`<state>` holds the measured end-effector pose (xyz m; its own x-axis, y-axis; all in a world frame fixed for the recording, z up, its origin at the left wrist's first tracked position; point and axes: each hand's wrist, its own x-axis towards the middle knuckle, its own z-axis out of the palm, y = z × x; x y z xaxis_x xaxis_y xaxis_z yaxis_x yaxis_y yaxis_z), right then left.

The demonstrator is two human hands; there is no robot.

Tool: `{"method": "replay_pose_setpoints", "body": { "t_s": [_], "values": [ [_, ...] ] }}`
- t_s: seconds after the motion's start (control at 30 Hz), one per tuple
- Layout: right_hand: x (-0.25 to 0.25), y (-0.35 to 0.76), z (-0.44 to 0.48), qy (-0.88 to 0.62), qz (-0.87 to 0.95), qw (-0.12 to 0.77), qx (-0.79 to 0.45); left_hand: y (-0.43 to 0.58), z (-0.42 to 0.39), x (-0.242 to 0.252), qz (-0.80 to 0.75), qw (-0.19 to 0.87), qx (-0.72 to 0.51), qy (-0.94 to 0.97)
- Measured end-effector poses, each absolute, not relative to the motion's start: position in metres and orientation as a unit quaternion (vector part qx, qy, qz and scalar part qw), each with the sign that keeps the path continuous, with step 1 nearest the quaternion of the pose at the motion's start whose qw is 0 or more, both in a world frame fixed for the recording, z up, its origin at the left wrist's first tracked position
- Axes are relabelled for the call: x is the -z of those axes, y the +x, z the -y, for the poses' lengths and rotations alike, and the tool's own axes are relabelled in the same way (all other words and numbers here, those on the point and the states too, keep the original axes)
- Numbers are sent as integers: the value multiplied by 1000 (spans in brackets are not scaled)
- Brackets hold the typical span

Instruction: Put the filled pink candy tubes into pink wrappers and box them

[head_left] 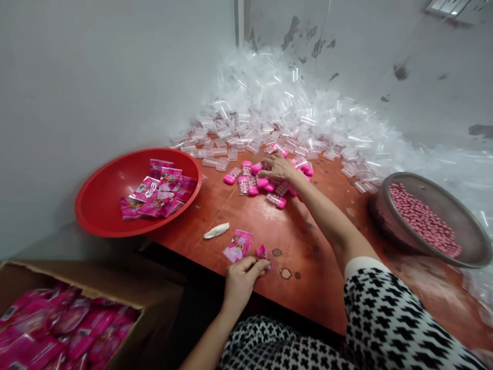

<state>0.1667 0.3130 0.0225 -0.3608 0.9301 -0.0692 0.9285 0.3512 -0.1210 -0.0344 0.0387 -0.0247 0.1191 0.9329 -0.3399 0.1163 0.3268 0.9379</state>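
Note:
My left hand (pixel 242 277) rests at the near edge of the reddish table (pixel 300 246), its fingers pinched on a small pink packet (pixel 262 253). A second pink packet (pixel 239 244) lies flat just beside it. My right hand (pixel 278 167) reaches far across the table, fingers spread over a cluster of small clear containers with pink caps (pixel 254 182), filled with pink candies. I cannot tell whether it grips one.
A red bowl (pixel 103 205) with several pink packets sits at the left. A metal bowl (pixel 458 226) of pink candies stands at the right. A big heap of empty clear containers (pixel 277 113) fills the far corner. A cardboard box (pixel 46 318) of pink packets is bottom left. A white scrap (pixel 216 230) lies on the table.

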Motion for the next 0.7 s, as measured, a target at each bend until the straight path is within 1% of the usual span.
{"method": "replay_pose_setpoints", "body": {
  "t_s": [0.13,0.27,0.33,0.4,0.5,0.6,0.7],
  "values": [
    [-18,178,-258,-538,840,31,-67,-34,-39,22,-550,608,-361,444],
    [-17,193,-206,-517,853,28,-64,-35,-38,21,-533,618,-374,441],
    [-20,202,-189,-506,860,23,-69,-36,-36,23,-527,602,-380,463],
    [-26,211,-184,-501,861,16,-89,-37,-32,26,-525,559,-390,510],
    [-37,217,-205,-536,838,20,-102,-37,-27,30,-515,469,-413,587],
    [-40,210,-256,-604,794,49,-43,-35,-25,34,-499,411,-443,621],
    [-33,193,-317,-639,768,49,0,-34,-25,36,-489,372,-470,634]
  ]
}}
